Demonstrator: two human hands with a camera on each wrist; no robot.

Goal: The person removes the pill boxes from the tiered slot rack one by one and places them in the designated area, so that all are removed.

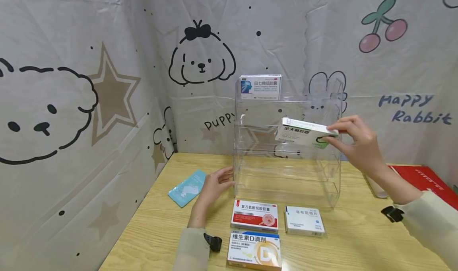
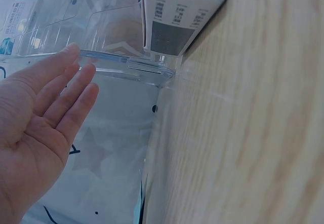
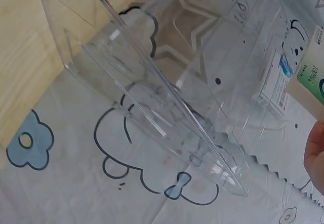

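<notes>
My right hand [image 1: 361, 145] pinches a white and green medicine box [image 1: 302, 133] by its right end, thumb below and fingers above. That box is tilted in front of the middle tiers of a clear acrylic tiered rack [image 1: 286, 189]. In the right wrist view, the green end of the box [image 3: 309, 79] shows beside the fingertips. My left hand [image 1: 214, 185] is at the rack's lower left side; in the left wrist view its fingers [image 2: 73, 95] are extended along the clear edge. A white and blue medicine box [image 1: 261, 88] stands on the top tier, at the left.
In front of the rack lie a red and white medicine box [image 1: 254, 216], an orange and white vitamin D box [image 1: 254, 250] and a white box [image 1: 305, 221]. A teal packet [image 1: 187, 188] is at left, a red booklet [image 1: 425, 183] at right. Printed cloth [image 1: 200, 116] hangs behind.
</notes>
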